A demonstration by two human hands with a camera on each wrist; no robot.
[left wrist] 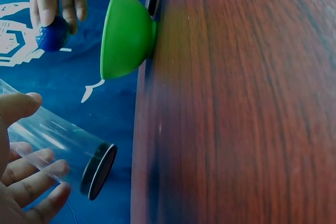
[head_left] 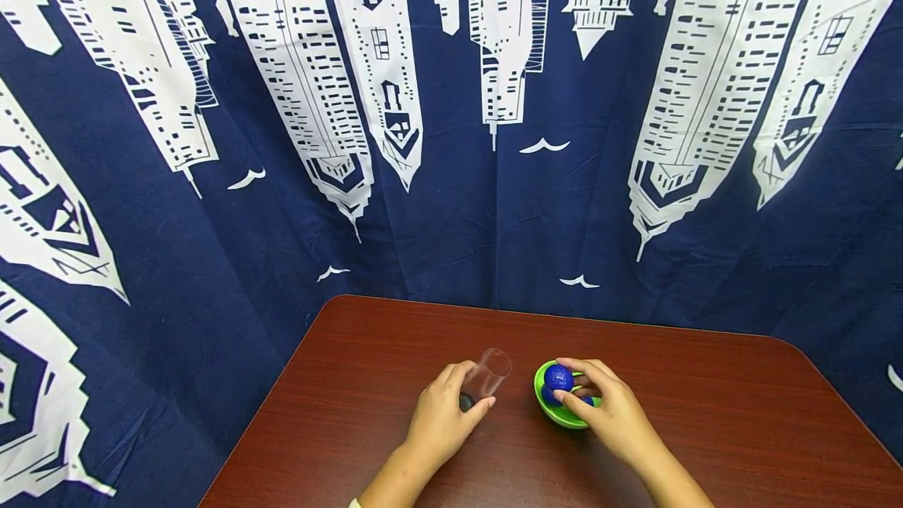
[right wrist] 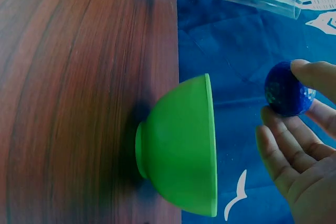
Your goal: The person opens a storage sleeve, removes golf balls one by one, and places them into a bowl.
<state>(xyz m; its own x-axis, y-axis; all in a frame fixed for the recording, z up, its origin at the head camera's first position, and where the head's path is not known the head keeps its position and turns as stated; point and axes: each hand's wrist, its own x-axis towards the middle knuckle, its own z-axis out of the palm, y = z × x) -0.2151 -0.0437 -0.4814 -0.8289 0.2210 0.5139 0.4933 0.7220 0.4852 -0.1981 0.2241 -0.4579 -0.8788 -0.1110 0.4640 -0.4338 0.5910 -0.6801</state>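
My left hand (head_left: 443, 414) grips a clear plastic tube (left wrist: 63, 137) with a black cap (left wrist: 98, 171) at its lower end. The tube is tilted and held above the table. Between thumb and fingertips, my right hand (head_left: 610, 408) pinches a dimpled blue ball (right wrist: 286, 88), which looks like a golf ball. That ball is over a green bowl (right wrist: 181, 148) standing upright on the table. More blue balls (head_left: 550, 396) lie in the bowl, partly hidden by the held ball and the right hand.
The brown wood-grain table (head_left: 381, 335) ends at a dark blue cloth (head_left: 451, 234) printed with white buildings. A small black round object (left wrist: 153, 2) shows beyond the bowl in the left wrist view.
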